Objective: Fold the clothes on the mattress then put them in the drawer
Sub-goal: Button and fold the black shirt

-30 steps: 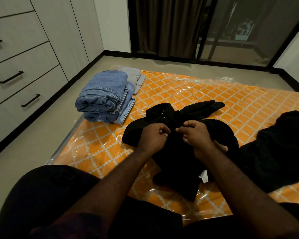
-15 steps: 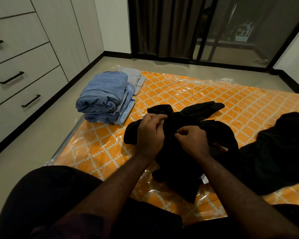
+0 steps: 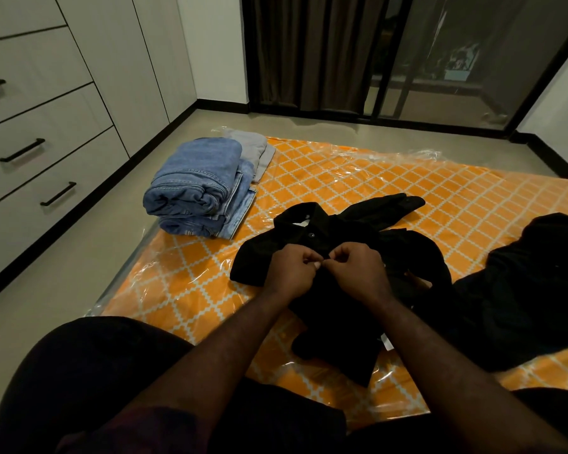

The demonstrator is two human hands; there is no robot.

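The orange lattice-patterned mattress (image 3: 341,178), wrapped in clear plastic, lies on the floor beside a wall of closed drawers (image 3: 30,126). A loose black garment (image 3: 532,283) sits at its right edge. The black shirt (image 3: 348,234) lies spread at the near middle, collar away. Folded jeans (image 3: 197,178) are stacked at the far left corner, with a folded grey garment (image 3: 253,149) behind them. Both forearms reach forward. The left hand (image 3: 292,270) and right hand (image 3: 358,270) meet knuckle to knuckle, fingers curled, thumbs and forefingers pinching the shirt's front just below a button (image 3: 311,235). A white tag (image 3: 386,344) shows at the hem, too small to read.
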